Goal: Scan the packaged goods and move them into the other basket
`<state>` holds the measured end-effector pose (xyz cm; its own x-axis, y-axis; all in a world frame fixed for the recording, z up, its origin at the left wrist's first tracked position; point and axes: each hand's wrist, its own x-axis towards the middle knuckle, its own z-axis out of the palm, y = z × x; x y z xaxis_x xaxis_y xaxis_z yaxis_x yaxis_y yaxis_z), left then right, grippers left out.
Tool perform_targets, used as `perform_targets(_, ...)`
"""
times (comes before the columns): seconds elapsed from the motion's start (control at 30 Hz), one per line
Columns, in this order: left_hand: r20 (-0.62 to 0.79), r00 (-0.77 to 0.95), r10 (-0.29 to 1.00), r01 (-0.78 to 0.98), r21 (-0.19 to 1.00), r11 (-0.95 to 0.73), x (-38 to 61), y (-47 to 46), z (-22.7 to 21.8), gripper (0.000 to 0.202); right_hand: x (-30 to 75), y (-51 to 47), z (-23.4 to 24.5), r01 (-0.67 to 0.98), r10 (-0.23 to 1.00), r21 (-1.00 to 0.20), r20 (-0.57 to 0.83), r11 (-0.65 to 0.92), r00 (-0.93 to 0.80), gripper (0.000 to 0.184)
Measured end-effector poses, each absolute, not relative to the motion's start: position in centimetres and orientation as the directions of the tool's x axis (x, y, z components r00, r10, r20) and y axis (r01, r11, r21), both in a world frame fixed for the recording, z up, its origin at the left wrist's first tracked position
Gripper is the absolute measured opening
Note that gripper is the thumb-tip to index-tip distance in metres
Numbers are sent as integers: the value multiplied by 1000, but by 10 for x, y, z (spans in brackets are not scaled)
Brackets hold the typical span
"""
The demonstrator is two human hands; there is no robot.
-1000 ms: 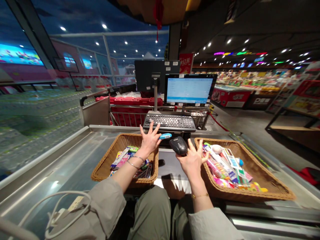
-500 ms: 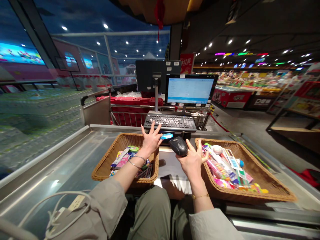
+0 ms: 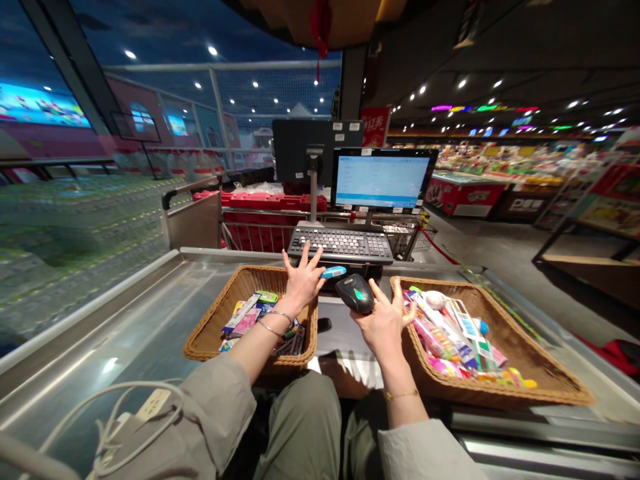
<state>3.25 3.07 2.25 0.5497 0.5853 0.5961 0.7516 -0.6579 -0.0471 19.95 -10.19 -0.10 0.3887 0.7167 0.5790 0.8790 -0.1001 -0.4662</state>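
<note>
Head view: our left hand [image 3: 303,285] pinches one blue packet [image 3: 333,272], jutting rightward; our right hand [image 3: 384,320] grasps one barcode scanner [image 3: 355,294].

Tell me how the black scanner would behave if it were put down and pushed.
The scanner would likely stay rigid, since its casing looks like hard plastic. Its rounded shape might make it rock or swivel when nudged. The smooth top could feel somewhat slippery, though the right hand hides its lower end.
</note>
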Motion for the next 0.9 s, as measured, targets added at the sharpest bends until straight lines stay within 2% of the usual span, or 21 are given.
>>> perform_targets(0.2,621,534,574,763,-62,-643,34,30,22,19,198,-106,8,898,730,-395,552,-196,403,28)
perform_targets(0.5,641,512,572,754,-17,-657,55,22,23,18,206,-116,17,875,653,-355,584,-328,482,36)
perform_targets(0.73,660,523,540,711,12,-703,97,6,18,20,231,-129,19,851,536,-352,665,-390,521,36)
perform_targets(0.9,667,539,515,672,28,-740,132,-8,20,22,254,-144,26,807,462,-390,672,-443,578,38)
